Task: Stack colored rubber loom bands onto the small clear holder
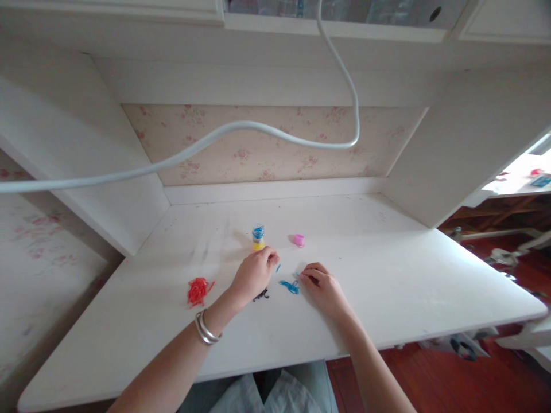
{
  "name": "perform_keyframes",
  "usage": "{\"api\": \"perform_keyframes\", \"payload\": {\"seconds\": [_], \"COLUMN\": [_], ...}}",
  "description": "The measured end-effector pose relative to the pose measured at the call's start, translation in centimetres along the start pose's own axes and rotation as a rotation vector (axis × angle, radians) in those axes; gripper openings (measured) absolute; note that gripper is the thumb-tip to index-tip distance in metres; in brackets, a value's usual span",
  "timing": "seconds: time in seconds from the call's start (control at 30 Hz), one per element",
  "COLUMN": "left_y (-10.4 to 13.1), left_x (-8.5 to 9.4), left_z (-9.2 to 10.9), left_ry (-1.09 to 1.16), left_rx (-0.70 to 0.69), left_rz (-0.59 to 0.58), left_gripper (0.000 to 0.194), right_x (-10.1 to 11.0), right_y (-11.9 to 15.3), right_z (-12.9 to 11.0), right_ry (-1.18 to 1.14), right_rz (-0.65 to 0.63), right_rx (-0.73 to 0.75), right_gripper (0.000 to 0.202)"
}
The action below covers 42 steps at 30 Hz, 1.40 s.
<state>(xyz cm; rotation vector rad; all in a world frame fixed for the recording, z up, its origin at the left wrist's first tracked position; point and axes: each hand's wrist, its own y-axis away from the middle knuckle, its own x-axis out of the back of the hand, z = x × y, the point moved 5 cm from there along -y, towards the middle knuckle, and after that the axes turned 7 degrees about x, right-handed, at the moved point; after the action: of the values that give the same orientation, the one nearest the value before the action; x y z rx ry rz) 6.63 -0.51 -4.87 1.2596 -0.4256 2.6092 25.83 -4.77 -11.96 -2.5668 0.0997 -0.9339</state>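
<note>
My left hand [257,268], a silver bangle on its wrist, is closed in a pinch beside a small clear bottle [258,234] with blue and yellow inside. What its fingertips hold is hidden. Just below them shows a short blue strand [278,268]; I cannot tell whether it touches them. My right hand [322,285] pinches a tiny piece of blue band [298,274]. Beside that hand lies a small heap of thin blue bands [291,287]. Black bands [261,295] sit partly behind my left wrist. A pile of red bands [198,292] lies farther left.
A pink cap [298,240] rests right of the bottle on the white desk [387,275]. Side panels and a patterned back wall [241,155] enclose the desk. A white cable [253,124] crosses the upper view. Objects stand on the red floor at right.
</note>
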Motion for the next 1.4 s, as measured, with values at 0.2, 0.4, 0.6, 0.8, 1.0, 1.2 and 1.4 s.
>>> {"api": "perform_keyframes", "payload": {"seconds": [0.2, 0.4, 0.6, 0.8, 1.0, 1.2, 1.4], "left_y": [-3.0, -5.8, -6.8, -6.1, -0.4, 8.6, 12.3], "left_x": [4.3, 7.2, 6.3, 7.1, 7.9, 3.3, 1.6], "left_z": [-0.5, -1.6, -3.2, -3.3, -3.2, -6.7, -8.4], "left_ry": [0.044, 0.057, 0.111, 0.128, 0.169, 0.299, 0.31], "left_rx": [-0.027, 0.006, 0.085, 0.109, 0.123, 0.252, 0.292], "left_rz": [0.201, 0.267, 0.212, 0.247, 0.26, 0.101, 0.131], "left_gripper": [0.019, 0.023, 0.025, 0.028, 0.031, 0.031, 0.031], "right_x": [0.1, 0.1, 0.1, 0.2, 0.2, 0.1, -0.3], "right_y": [0.0, -0.1, -0.1, -0.1, -0.1, -2.9, -9.5], "right_z": [0.2, 0.1, 0.3, 0.5, 1.0, -1.9, -8.9], "right_ry": [0.005, 0.005, 0.001, -0.001, -0.056, -0.113, -0.018], "right_rz": [0.011, 0.006, 0.012, 0.026, 0.104, 0.182, 0.182], "right_rx": [-0.018, -0.034, -0.034, -0.035, -0.058, -0.046, 0.136], "right_gripper": [0.028, 0.028, 0.029, 0.029, 0.029, 0.031, 0.027]}}
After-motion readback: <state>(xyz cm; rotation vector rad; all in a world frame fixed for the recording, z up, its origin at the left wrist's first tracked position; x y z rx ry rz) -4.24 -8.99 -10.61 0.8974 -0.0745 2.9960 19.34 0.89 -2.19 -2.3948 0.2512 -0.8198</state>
